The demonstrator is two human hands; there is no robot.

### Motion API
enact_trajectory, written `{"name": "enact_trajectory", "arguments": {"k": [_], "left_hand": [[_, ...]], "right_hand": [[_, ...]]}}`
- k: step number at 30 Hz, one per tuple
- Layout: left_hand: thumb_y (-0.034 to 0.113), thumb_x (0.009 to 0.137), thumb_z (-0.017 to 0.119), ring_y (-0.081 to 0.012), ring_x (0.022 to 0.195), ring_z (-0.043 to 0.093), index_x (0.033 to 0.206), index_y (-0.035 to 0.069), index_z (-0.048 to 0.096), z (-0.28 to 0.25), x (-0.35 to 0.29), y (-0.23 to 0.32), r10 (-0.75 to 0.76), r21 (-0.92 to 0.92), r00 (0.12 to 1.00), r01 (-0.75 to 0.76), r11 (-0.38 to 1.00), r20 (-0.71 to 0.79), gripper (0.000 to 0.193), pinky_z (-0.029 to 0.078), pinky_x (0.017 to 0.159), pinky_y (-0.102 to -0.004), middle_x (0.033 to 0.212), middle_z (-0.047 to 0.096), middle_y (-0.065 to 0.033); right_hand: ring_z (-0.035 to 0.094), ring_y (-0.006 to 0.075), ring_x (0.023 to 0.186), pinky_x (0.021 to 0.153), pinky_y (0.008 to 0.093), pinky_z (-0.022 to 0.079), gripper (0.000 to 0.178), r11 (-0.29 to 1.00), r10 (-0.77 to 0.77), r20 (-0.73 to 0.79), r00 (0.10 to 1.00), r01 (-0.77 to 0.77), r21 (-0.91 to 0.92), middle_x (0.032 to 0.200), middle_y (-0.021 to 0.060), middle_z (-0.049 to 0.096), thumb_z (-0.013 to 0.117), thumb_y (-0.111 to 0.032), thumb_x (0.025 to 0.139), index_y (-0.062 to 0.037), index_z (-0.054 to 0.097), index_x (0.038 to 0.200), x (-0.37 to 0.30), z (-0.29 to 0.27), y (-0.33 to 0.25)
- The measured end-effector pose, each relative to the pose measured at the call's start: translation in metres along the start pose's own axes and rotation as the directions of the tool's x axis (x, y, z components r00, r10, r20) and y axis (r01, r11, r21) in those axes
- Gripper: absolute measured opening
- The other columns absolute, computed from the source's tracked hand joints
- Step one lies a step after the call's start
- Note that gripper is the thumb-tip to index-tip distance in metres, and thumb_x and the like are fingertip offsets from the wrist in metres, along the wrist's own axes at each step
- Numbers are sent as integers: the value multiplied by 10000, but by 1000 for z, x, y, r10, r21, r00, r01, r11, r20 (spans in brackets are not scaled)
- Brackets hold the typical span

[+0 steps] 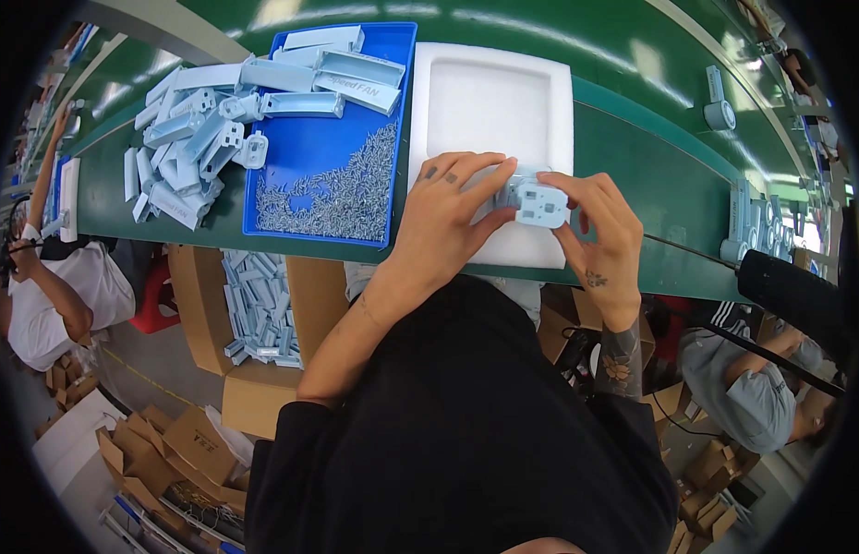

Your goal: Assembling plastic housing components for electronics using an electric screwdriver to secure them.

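Observation:
Above the near part of a white foam tray (pixel 492 60), my two hands hold a light-blue plastic housing (pixel 542 207). Its rounded end face, with small rectangular cutouts, is turned up toward me. My left hand (pixel 448 217) pinches the housing from the left with thumb and fingers. From the right, my right hand (pixel 607 226) grips its edge with bent fingers. The far part of the housing is partly hidden by my fingers. Left of the foam stands a blue tray (pixel 404 83) with a heap of small metal screws (pixel 346 189) and several light-blue plastic housing shells (pixel 305 104).
More shells (pixel 175 175) are piled left of the tray on the green table (pixel 633 175). Below the edge, a cardboard box (pixel 200 305) holds further parts. Assembled light-blue units (pixel 757 217) stand at the right, near a black cylindrical object (pixel 788 284). People sit on both sides.

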State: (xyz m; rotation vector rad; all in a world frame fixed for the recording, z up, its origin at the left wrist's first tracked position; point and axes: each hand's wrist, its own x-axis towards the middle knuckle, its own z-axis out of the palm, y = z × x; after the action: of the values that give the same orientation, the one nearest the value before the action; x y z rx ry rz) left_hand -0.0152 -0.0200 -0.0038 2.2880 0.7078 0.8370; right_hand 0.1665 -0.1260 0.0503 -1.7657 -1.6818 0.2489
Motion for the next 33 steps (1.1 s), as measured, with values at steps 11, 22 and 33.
{"name": "enact_trajectory", "arguments": {"k": [11,22,33], "left_hand": [[136,768,879,-280,1048,625,1219,105,722,-12,17,-19,84,-75,987,-74,994,137,479,557,860,-397,1237,676,-41],[250,835,831,-360,1126,588,1302,51,646,5,5,-21,186,-69,982,-185,980,6,540,485,999,-469,1218,635,-141],[372,921,743,-358,1235,538,1344,29,550,0,0,-19,222,66,939,-248,967,263,578,411,1095,-489,1265,591,-167]], "right_hand": [[593,119,659,570,272,445,377,971,124,22,992,-126,201,867,65,705,832,20,804,-52,740,1163,13,8,5],[651,293,897,759,395,534,399,982,-126,-158,979,101,-159,952,148,712,740,-66,916,31,665,1296,-13,16,-4],[686,355,1031,944,450,561,534,722,-563,-763,319,-259,-641,1213,234,651,756,-99,960,69,459,1371,-31,-79,-4]]}}
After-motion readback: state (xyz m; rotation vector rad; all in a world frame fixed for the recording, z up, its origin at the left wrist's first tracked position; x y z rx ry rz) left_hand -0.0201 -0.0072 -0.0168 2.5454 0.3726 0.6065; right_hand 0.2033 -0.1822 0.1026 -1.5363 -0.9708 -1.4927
